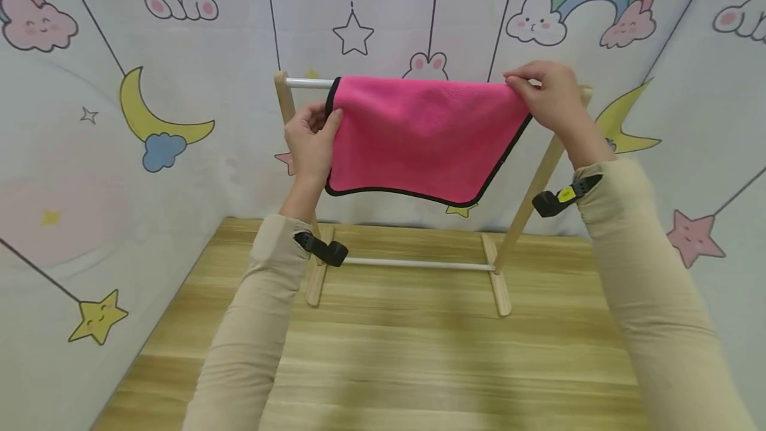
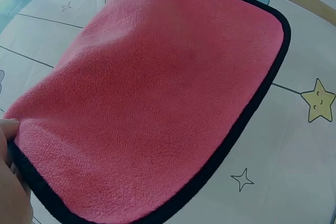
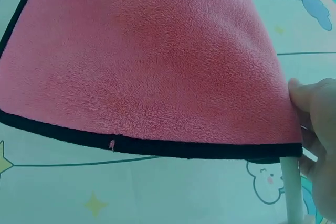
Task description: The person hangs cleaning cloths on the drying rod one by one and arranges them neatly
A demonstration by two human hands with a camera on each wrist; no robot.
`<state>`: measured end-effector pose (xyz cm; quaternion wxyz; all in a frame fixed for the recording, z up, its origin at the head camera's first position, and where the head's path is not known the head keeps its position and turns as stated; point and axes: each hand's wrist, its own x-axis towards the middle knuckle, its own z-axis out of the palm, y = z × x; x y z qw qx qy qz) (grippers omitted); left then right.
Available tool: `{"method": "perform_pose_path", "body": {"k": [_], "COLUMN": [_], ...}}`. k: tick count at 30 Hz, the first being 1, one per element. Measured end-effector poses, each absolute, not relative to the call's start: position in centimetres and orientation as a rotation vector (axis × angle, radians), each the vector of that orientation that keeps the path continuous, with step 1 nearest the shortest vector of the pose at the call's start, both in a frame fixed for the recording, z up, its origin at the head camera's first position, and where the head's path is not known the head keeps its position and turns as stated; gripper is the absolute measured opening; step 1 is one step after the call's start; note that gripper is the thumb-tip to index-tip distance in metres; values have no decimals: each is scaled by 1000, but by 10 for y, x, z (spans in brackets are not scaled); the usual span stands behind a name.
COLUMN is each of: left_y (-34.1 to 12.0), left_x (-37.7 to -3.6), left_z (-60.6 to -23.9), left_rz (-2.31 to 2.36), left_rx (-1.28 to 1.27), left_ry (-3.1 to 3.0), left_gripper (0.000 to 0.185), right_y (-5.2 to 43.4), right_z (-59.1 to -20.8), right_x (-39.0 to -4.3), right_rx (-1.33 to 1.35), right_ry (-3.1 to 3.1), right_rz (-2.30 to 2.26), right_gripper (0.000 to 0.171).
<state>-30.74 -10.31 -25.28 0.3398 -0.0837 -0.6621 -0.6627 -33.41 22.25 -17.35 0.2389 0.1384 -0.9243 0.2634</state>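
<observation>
A pink cloth with black trim (image 1: pixel 419 142) hangs over the white top rail (image 1: pixel 308 83) of a small wooden rack (image 1: pixel 501 278). My left hand (image 1: pixel 311 142) pinches the cloth's left edge just below the rail. My right hand (image 1: pixel 547 95) pinches the cloth's upper right corner at the rail. The left wrist view is filled by the pink cloth (image 2: pixel 152 98), with my fingers (image 2: pixel 10 182) at its lower left edge. Under the right wrist camera the cloth (image 3: pixel 142 61) drapes over the rail (image 3: pixel 291 187), with my fingers (image 3: pixel 315 108) at its right corner.
The rack stands on a wooden tabletop (image 1: pixel 395 364), its lower white crossbar (image 1: pixel 419 264) between two wooden feet. Fabric walls printed with moons, stars, rainbows and rabbits (image 1: pixel 167 105) close in the back and both sides.
</observation>
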Motion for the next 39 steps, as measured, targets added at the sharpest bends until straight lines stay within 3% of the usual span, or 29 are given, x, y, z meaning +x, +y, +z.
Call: {"method": "perform_pose_path", "body": {"k": [9, 14, 19, 24, 28, 34, 39], "left_y": [-100, -100, -101, -100, -99, -100, -101], "left_x": [-304, -303, -305, -306, -306, -304, -304], "left_z": [-254, -251, -251, -251, -253, -254, -250], "left_rz": [-1688, -1689, -1696, -1698, -1684, -1659, -1703], "left_rx": [-235, -227, -216, -222, -239, -241, -225], "left_ry": [-1703, -1723, -1751, -1753, -1743, -1757, -1753], "left_gripper": [23, 24, 26, 25, 26, 26, 25], "right_y": [240, 250, 247, 235, 227, 224, 229], "right_z": [-203, -245, -282, -305, -311, -303, -275], "right_x": [-309, -303, -302, -303, -304, -302, -301], "right_rx": [405, 231, 219, 255, 227, 233, 284], "right_ry": [-2136, -2092, -2161, -2076, -1918, -1797, -1590], "right_rz": [731, 1001, 1322, 1661, 1864, 1822, 1882], "right_gripper": [26, 32, 40, 28, 14, 11, 13]}}
